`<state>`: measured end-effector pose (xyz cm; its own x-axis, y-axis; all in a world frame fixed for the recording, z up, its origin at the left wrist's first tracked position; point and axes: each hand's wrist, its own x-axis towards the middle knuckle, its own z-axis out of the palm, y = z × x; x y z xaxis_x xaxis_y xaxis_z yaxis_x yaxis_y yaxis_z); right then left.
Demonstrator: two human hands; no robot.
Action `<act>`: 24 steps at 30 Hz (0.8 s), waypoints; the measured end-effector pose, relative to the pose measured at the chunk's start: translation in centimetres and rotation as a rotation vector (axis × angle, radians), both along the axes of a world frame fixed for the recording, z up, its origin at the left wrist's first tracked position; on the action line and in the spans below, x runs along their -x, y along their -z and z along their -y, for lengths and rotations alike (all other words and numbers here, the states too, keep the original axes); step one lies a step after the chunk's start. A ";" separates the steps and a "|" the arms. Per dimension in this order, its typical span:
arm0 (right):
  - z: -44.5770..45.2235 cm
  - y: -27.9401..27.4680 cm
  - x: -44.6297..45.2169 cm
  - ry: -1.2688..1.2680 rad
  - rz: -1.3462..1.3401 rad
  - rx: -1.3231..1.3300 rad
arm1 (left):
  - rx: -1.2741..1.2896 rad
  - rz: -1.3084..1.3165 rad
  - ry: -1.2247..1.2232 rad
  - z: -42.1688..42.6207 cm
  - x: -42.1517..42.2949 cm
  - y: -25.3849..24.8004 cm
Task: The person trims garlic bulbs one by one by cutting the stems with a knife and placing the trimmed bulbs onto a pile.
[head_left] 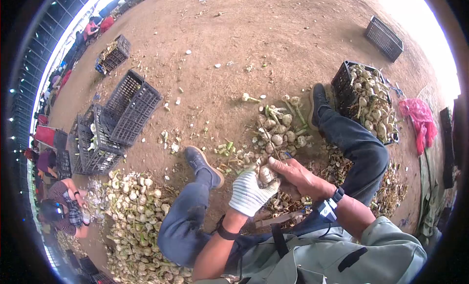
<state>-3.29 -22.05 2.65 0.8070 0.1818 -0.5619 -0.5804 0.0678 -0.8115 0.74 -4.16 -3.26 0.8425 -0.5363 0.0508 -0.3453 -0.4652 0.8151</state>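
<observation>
My left hand (250, 191), in a white knitted glove, is closed around a garlic bulb (266, 174) between my knees. My bare right hand (298, 175) is closed beside it, the thumb close to the bulb. From the right hand a thin dark knife (268, 139) points up and away; its handle is hidden in the fingers. Just beyond my hands lies a heap of untrimmed garlic (279, 130) with stalks on. Cut stalk pieces (225, 148) lie left of that heap.
A large pile of trimmed garlic (139, 220) spreads at my left. A full crate of garlic (347, 88) stands by my right foot. Other black crates (134, 108) stand at the left, near a seated person (63, 206). A pink net bag (420, 120) lies far right.
</observation>
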 end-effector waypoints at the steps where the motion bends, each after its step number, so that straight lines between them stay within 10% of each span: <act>1: 0.3 0.0 0.4 0.002 0.003 -0.006 | -0.006 0.003 0.002 0.0 0.1 0.4; 3: 0.6 0.4 1.3 0.009 0.378 0.259 | 0.226 -0.411 -0.057 -0.1 0.1 0.1; 4: 0.8 1.8 1.4 0.101 0.095 0.278 | 0.490 -0.575 -0.074 0.0 0.0 -0.2; 9: 1.1 2.2 3.4 -0.143 0.430 0.637 | 0.542 -0.553 -0.003 -1.7 -0.5 0.9; 12: 0.7 1.8 3.6 -0.293 0.453 0.711 | 0.015 0.194 0.219 -2.5 -0.5 2.6; 17: 0.0 1.5 3.1 -0.325 0.502 0.728 | 0.125 -0.031 0.218 -3.3 0.6 2.0; 24: -0.5 1.5 3.3 -0.340 0.454 0.634 | -0.011 0.309 0.378 -3.7 0.6 2.7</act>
